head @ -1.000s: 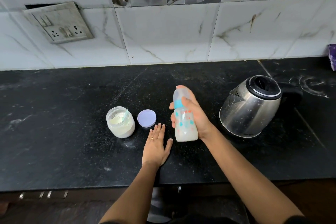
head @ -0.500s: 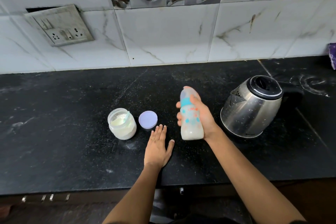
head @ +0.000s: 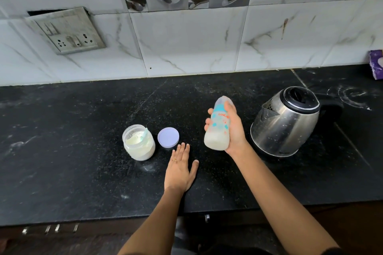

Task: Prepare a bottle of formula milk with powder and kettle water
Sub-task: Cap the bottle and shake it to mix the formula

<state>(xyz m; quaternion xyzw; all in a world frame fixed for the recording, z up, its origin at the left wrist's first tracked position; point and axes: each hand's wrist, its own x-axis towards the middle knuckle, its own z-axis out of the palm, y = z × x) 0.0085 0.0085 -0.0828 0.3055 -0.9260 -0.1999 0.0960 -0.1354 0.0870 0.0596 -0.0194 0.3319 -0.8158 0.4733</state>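
My right hand (head: pixel 235 128) grips a capped baby bottle (head: pixel 217 128) with blue and red print, held above the black counter (head: pixel 83 172) and tilted slightly right; white milk fills its lower part. My left hand (head: pixel 179 168) lies flat on the counter, palm down, fingers together, holding nothing. An open glass jar of white powder (head: pixel 139 143) with a clear scoop inside stands left of that hand. Its lilac lid (head: pixel 168 137) lies beside it. A steel kettle (head: pixel 286 122) with a black lid stands right of the bottle.
A switch and socket plate (head: pixel 66 31) hangs on the marble tile wall at back left. A purple packet (head: pixel 376 64) sits at the far right edge. Powder smears mark the counter behind the kettle. The counter's front edge runs below my forearms.
The bottle in my right hand has shifted a little to the right and tilted, its milk moving with it. My left hand has stayed flat on the counter.
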